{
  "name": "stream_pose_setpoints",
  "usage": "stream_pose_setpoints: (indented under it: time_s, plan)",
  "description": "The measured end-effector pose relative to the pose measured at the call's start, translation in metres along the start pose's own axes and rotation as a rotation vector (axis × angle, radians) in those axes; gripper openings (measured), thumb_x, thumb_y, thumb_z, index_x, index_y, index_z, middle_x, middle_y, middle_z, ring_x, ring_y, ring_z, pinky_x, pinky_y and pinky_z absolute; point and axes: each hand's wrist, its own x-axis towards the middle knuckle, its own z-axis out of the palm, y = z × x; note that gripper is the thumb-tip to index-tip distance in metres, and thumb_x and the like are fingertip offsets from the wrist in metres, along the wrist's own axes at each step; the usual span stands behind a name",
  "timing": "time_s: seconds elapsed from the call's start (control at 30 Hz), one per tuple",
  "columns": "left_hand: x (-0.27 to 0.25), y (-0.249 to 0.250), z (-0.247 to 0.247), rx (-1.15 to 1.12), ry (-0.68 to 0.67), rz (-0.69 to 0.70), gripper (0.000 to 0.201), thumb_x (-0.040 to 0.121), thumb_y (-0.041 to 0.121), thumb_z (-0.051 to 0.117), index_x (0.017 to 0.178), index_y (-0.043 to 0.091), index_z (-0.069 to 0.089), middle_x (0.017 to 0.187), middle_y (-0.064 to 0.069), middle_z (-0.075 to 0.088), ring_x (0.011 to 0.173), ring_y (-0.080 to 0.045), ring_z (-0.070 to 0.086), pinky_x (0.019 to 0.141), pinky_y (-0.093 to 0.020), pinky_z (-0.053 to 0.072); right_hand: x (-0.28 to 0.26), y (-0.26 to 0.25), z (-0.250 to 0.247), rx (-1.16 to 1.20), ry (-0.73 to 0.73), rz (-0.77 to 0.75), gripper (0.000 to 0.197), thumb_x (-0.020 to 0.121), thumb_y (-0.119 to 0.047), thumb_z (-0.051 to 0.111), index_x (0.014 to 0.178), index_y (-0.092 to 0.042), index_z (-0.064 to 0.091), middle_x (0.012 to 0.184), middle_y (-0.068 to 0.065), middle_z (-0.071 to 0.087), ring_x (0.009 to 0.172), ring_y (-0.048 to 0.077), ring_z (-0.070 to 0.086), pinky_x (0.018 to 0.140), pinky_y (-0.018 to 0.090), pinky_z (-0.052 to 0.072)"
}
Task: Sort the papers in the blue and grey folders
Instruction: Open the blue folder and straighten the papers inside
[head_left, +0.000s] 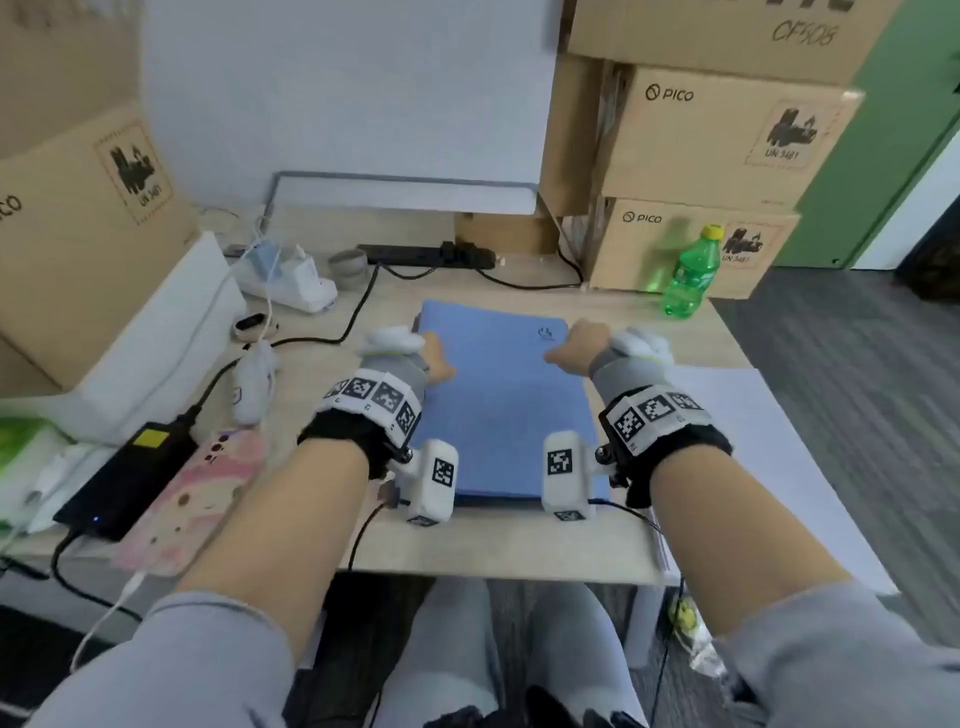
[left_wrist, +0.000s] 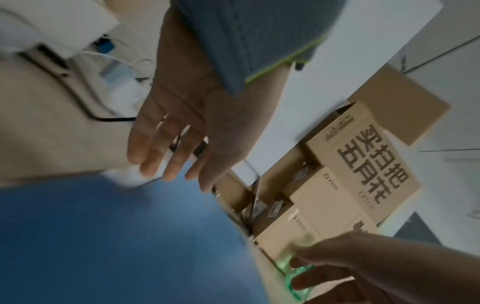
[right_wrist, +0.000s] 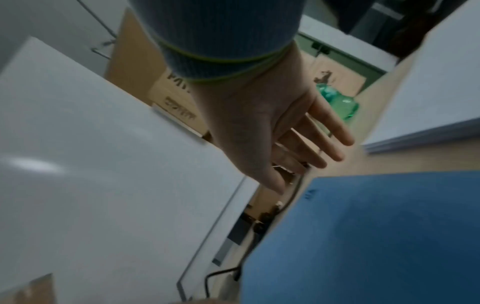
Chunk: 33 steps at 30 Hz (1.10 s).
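Blue folder (head_left: 501, 395) lies flat and closed at the middle of the desk (head_left: 519, 545); left hand (head_left: 434, 358) and right hand (head_left: 582, 345) hover over its far corners, fingers (left_wrist: 155, 152) straight, slightly spread, gripping nothing.

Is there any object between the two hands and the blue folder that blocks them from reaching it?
No, nothing visible blocks them. The left hand and right hand are both already over the blue folder, fingers straight, at its far corners. The green bottle stands apart, beyond the folder's right corner.
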Motion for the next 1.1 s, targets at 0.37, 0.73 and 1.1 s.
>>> stream_pose_setpoints:
  time_s: [0.37,0.73,1.1]
  plan:
    - [-0.021,-0.016,0.048,-0.239,0.247,-0.245,0.045,0.084,0.033,0.059,0.115,0.0,0.057,0.124,-0.019,0.052,0.105,-0.039,0.058,0.09,-0.045,0.049,-0.059,0.046,0.047,0.445,-0.105,0.107,0.053,0.087,-0.02,0.058,0.137,-0.009,0.042,0.133,0.012,0.051,0.12,0.03,0.051,0.095,0.033,0.043]
    - [-0.033,0.002,0.02,-1.069,0.419,0.016,0.02,0.09,0.0,0.043,0.088,0.011,0.06,0.087,-0.012,0.06,0.078,-0.024,0.053,0.075,-0.031,0.041,-0.05,0.057,0.039,0.809,0.163,0.079,0.062,0.081,-0.019,0.068,0.136,-0.01,0.041,0.132,0.011,0.055,0.12,0.028,0.053,0.099,0.034,0.042]
    - [-0.032,0.007,0.041,-1.009,0.408,0.177,0.027,0.083,0.007,0.047,0.102,0.014,0.066,0.072,-0.013,0.048,0.069,-0.024,0.034,0.062,-0.028,0.031,-0.044,0.08,0.035,1.106,0.392,0.041,0.016,0.088,-0.011,0.055,0.073,-0.005,0.055,0.072,0.006,0.053,0.068,0.019,0.044,0.065,0.029,0.039]
